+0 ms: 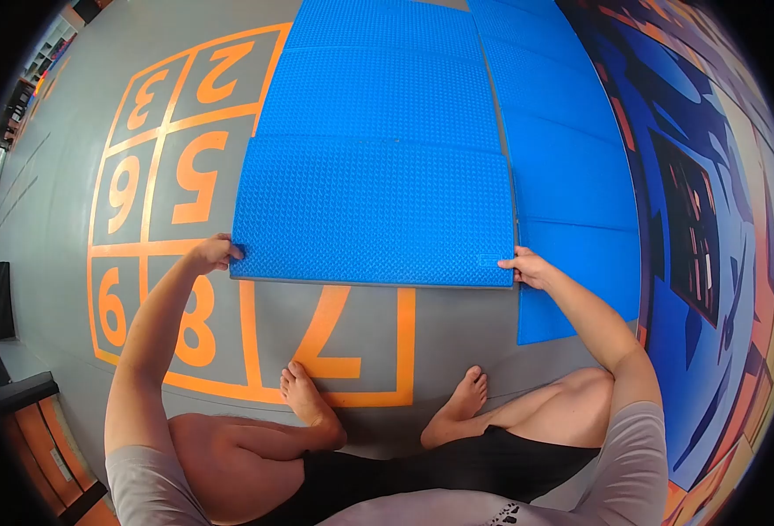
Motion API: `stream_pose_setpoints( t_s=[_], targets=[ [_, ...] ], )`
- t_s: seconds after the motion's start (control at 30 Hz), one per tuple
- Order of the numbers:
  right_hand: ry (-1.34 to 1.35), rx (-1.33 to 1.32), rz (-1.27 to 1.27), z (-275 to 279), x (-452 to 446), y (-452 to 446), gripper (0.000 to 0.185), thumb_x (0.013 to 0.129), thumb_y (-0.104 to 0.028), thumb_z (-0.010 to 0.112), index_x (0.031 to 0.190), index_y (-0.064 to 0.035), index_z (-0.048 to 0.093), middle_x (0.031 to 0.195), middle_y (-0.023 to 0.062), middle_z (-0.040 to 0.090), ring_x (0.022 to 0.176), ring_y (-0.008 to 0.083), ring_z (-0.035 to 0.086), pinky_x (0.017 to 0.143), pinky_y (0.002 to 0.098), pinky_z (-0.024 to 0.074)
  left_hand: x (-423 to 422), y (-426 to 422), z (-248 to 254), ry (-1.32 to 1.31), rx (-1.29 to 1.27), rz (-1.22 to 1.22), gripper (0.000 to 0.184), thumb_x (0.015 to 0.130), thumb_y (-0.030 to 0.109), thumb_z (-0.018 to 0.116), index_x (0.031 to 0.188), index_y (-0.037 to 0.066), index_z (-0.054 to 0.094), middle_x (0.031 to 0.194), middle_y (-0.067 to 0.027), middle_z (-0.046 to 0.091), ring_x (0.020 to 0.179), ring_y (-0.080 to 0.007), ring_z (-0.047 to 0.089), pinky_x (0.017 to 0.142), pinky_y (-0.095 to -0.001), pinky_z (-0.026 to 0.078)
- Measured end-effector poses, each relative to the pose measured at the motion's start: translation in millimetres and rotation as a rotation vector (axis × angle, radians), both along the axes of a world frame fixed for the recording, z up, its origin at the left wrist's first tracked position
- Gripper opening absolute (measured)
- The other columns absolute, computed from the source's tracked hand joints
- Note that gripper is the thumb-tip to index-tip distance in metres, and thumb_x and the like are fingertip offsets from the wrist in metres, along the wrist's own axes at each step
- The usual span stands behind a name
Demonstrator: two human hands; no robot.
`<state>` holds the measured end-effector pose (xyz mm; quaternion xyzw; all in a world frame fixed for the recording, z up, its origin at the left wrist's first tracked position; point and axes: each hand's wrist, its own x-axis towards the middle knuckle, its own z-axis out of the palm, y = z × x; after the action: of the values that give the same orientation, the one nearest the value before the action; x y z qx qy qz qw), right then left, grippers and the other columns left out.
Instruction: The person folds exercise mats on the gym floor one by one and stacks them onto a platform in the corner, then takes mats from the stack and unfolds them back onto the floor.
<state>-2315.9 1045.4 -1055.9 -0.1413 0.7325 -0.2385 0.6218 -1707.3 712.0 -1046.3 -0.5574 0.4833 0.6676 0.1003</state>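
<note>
A blue textured folding mat (374,210) stretches away from me over the floor, its panels divided by crease lines. At its near left corner, my left hand (217,254) is closed on the edge. My right hand (528,266) pinches the near right corner, thumb on top, beside a small rectangular label (489,260). The near edge appears slightly raised off the floor. Beyond my right hand lies a second blue mat (571,263), flat and parallel to the first, with a narrow gap between them.
Orange numbered squares (246,333) mark the grey floor (45,219), partly covered by the mat. My bare feet (312,408) rest near the number 7. A colourful mural wall (711,202) runs along the right. An orange and black padded block (49,438) stands at lower left.
</note>
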Motion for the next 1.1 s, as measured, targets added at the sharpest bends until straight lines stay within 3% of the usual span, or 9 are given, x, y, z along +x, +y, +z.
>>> stream_pose_setpoints(
  t_s=[0.17, 0.27, 0.43, 0.5, 0.6, 0.77, 0.9, 1.0, 1.1],
  targets=[
    [0.322, -0.292, 0.084, 4, -1, -8, 0.047, 0.077, 0.001, 0.073, 0.121, -0.0029, 0.056, 0.111, 0.0101, 0.066, 0.096, 0.0220, 0.065, 0.083, 0.0348, 0.0511, 12, -8, -34, 0.039, -0.632, -0.096, 0.026, 0.066, -0.005, 0.069, 0.091, 0.001, 0.066, 0.079, -0.0026, 0.065, 0.065, -0.0131, 0.057, 0.061, -0.0309, 0.048],
    [0.712, -0.486, 0.059, 45, 17, -31, 0.048, 0.068, 0.001, 0.080, 0.111, 0.0029, 0.060, 0.108, 0.0156, 0.068, 0.098, 0.0257, 0.066, 0.087, 0.0372, 0.0506, -9, -14, 6, 0.047, -0.940, -0.068, 0.025, 0.066, -0.008, 0.076, 0.088, -0.002, 0.064, 0.082, -0.0045, 0.069, 0.075, -0.0113, 0.062, 0.065, -0.0315, 0.050],
    [1.078, -0.616, -0.049, 44, -7, -51, 0.041, 0.064, -0.008, 0.085, 0.096, 0.0045, 0.063, 0.094, 0.0114, 0.071, 0.084, 0.0224, 0.066, 0.078, 0.0355, 0.0509, -30, -26, 37, -0.052, -1.200, 0.105, 0.024, 0.070, -0.007, 0.076, 0.089, 0.000, 0.063, 0.079, -0.0037, 0.067, 0.076, -0.0123, 0.062, 0.068, -0.0309, 0.053],
    [1.015, -0.745, -0.063, 44, -17, -56, 0.041, 0.067, -0.012, 0.083, 0.100, 0.0048, 0.065, 0.103, 0.0184, 0.068, 0.096, 0.0262, 0.065, 0.088, 0.0381, 0.0479, -37, -28, 52, -0.215, -1.212, 0.052, 0.028, 0.075, -0.004, 0.072, 0.101, -0.001, 0.063, 0.088, -0.0059, 0.068, 0.082, -0.0128, 0.062, 0.071, -0.0311, 0.053],
    [1.146, -0.889, 0.016, 47, -23, -56, 0.039, 0.073, -0.013, 0.078, 0.105, 0.0043, 0.063, 0.109, 0.0197, 0.065, 0.102, 0.0270, 0.061, 0.091, 0.0387, 0.0456, -17, -69, -10, 1.058, -0.736, 0.485, 0.046, 0.085, 0.014, 0.069, 0.125, 0.002, 0.051, 0.116, -0.0131, 0.058, 0.096, -0.0170, 0.059, 0.081, -0.0330, 0.053],
    [1.152, -1.002, -0.049, 65, -27, -64, 0.035, 0.079, -0.014, 0.071, 0.109, 0.0016, 0.061, 0.107, 0.0171, 0.063, 0.107, 0.0294, 0.057, 0.092, 0.0394, 0.0452, -59, -50, 35, 0.719, -1.036, 0.465, 0.055, 0.089, 0.020, 0.064, 0.136, 0.004, 0.040, 0.126, -0.0172, 0.048, 0.105, -0.0236, 0.056, 0.089, -0.0370, 0.050],
    [1.122, -1.035, -0.073, 75, -26, -61, 0.033, 0.084, -0.015, 0.066, 0.112, -0.0006, 0.060, 0.106, 0.0151, 0.061, 0.111, 0.0313, 0.054, 0.092, 0.0400, 0.0449, -78, -15, 84, 0.050, -1.881, -0.061, 0.054, 0.087, 0.020, 0.066, 0.134, 0.004, 0.043, 0.122, -0.0178, 0.047, 0.105, -0.0300, 0.056, 0.095, -0.0404, 0.046],
    [1.146, -1.071, 0.113, 86, -28, -58, 0.031, 0.085, -0.016, 0.064, 0.112, -0.0013, 0.060, 0.103, 0.0131, 0.060, 0.110, 0.0312, 0.053, 0.091, 0.0395, 0.0452, -52, -21, 80, 0.008, -1.498, -0.081, 0.055, 0.085, 0.021, 0.069, 0.131, 0.002, 0.047, 0.120, -0.0161, 0.048, 0.103, -0.0317, 0.057, 0.093, -0.0389, 0.046],
    [1.237, -1.270, 0.537, 77, -53, -55, 0.032, 0.082, -0.021, 0.070, 0.106, -0.0006, 0.061, 0.096, 0.0103, 0.062, 0.100, 0.0259, 0.057, 0.086, 0.0359, 0.0472, -13, -42, 57, 0.093, -1.318, -0.426, 0.056, 0.083, 0.027, 0.072, 0.127, -0.001, 0.050, 0.120, -0.0157, 0.053, 0.105, -0.0291, 0.056, 0.092, -0.0388, 0.045]
  ],
)
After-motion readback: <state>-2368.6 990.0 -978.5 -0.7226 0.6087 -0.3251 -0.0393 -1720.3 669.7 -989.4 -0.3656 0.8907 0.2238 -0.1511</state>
